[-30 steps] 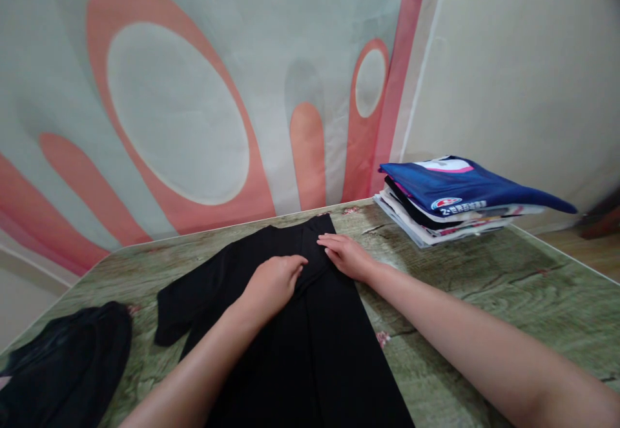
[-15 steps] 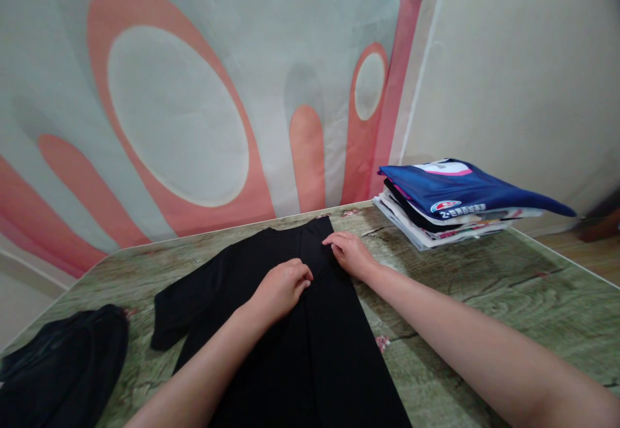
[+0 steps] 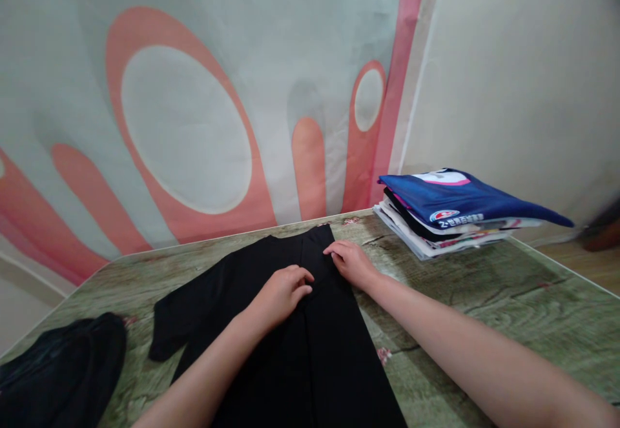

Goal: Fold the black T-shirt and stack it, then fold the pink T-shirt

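A black short-sleeved garment lies spread on the wood-patterned table, its left sleeve out to the side and its right side folded inward in a long strip. Over the upper middle of the garment is my left hand, fingers curved with the thumb apart from them, holding nothing visible. At the garment's upper right edge rests my right hand, its fingers bent and touching the black cloth; no cloth shows pinched between them.
A stack of folded clothes, blue on top, sits at the table's back right. Another dark cloth item lies at the front left. Behind the table stands a wall with a pink and grey pattern.
The view has tilted slightly up, so the table and clothes appear lower. My left thumb is a little farther from the fingers. The garment lies as before.
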The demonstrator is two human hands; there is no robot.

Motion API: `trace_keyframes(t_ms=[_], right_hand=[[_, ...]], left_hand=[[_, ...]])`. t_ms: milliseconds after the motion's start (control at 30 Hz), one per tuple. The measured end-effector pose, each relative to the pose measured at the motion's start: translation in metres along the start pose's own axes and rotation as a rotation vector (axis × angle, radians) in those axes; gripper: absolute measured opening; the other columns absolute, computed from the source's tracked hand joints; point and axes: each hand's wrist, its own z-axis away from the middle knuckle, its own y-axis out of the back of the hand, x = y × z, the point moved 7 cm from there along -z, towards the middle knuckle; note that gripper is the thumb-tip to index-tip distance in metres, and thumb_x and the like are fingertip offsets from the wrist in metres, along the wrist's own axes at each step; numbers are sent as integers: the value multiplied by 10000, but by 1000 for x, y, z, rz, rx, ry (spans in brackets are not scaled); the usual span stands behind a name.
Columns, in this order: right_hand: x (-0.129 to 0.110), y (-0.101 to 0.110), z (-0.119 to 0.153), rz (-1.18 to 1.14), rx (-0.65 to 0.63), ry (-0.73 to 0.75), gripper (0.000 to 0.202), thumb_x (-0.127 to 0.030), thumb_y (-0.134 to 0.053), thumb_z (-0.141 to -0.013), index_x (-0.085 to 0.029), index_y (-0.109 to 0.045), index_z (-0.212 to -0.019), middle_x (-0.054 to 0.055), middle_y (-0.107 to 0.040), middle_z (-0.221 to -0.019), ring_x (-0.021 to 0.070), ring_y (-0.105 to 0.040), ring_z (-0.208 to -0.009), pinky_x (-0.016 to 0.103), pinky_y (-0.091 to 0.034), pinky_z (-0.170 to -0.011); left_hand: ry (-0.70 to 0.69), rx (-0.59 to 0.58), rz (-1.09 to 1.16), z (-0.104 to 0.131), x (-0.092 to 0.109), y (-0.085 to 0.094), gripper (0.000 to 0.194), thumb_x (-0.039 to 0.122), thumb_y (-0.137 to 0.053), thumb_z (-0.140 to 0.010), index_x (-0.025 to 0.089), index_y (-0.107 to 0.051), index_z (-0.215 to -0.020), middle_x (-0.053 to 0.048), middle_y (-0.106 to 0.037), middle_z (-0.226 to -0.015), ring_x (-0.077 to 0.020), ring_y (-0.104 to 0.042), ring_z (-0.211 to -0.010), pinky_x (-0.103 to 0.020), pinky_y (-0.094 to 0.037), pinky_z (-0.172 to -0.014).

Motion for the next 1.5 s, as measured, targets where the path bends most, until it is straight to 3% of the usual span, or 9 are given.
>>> trace_keyframes(t_ms=[100, 300, 400, 467, 567, 667, 800, 1500], right_hand=[[-1, 4, -1, 1, 29, -6, 255, -64, -498, -838, -218, -678, -932, 44, -669, -925, 176, -594, -904, 333, -453, -849], [2, 1, -1, 51, -3, -28, 208, -81, -561, -818, -225, -687, -900, 39, -652, -884, 179, -580, -879, 334, -456, -836], [-5, 3, -2, 41, 22, -3, 270, -51, -496, -831, -217, -685, -929, 53, -652, -928, 181, -583, -922, 342, -461, -861], [-15, 2, -2, 9, 15, 40, 337, -47, -433, -854, -211, -667, -1034, 75, -644, -1062, 180, -571, -1028, 348, -451, -919], [-30, -8, 0, -5, -115, 103, 439, -84, -362, -895, -199, -542, -1279, 96, -530, -1336, 181, -461, -1249, 383, -386, -1034], [-34, -23, 5, 64, -310, 85, 477, -157, -328, -933, -195, -408, -1402, 93, -410, -1456, 195, -327, -1363, 454, -294, -1101], [-30, -26, 7, 139, -402, 32, 469, -247, -325, -956, -189, -387, -1417, 80, -372, -1481, 202, -284, -1385, 470, -233, -1127], [-32, -22, 6, 144, -411, 11, 480, -240, -345, -941, -206, -390, -1418, 72, -361, -1486, 192, -289, -1383, 459, -219, -1129]], left_hand=[[2, 38, 20, -3, -4, -1, 140, 156, -549, -855, 193, -680, -884, -24, -634, -868, -155, -600, -858, -242, -438, -791], [-23, -52, -13, -5, -2, -18, 135, 122, -579, -820, 194, -687, -857, -25, -641, -871, -155, -610, -835, -237, -454, -762], [-41, -9, -68, -1, 4, -16, 176, 154, -529, -861, 210, -669, -952, -37, -635, -934, -169, -603, -893, -257, -459, -798], [-65, 59, -122, 1, 9, -13, 255, 200, -470, -909, 221, -625, -1110, -61, -626, -1060, -189, -580, -1002, -301, -445, -883], [-86, 77, -213, 1, 12, -20, 439, 326, -437, -944, 191, -446, -1362, -116, -484, -1370, -242, -426, -1269, -405, -345, -1043], [-45, -47, -267, 1, 6, -39, 667, 497, -409, -932, 144, -247, -1475, -146, -249, -1531, -281, -197, -1413, -508, -207, -1116], [5, -151, -289, 2, 0, -51, 742, 582, -327, -928, 132, -173, -1497, -148, -145, -1552, -278, -98, -1434, -541, -146, -1128], [2, -141, -286, 4, -1, -50, 712, 568, -330, -932, 168, -177, -1501, -135, -129, -1550, -278, -94, -1431, -536, -142, -1131]])
